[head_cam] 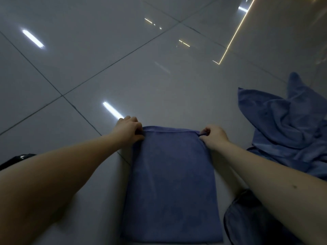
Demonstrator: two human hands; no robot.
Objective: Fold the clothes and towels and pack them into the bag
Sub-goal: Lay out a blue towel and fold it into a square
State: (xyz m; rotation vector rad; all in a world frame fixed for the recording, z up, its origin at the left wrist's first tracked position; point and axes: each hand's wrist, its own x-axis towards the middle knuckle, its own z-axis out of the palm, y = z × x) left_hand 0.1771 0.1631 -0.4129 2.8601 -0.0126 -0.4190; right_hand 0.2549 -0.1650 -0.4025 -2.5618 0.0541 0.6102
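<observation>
Fingers point(137, 127) pinch towel point(171, 183) corners.

We see a dim, bluish scene. Reflected strip lights glare as white streaks on the glossy floor point(123, 76), with a thin warm line at upper right. The folded towel point(171, 183) looks flat and murky. Wide-angle bending stretches the lower corners; detail is soft.

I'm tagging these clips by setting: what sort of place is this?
Probably an indoor room, working on the floor: glossy pale grey floor tiles carry strip-light reflections, and a folded blue towel and a crumpled blue cloth heap lie directly on them.
</observation>
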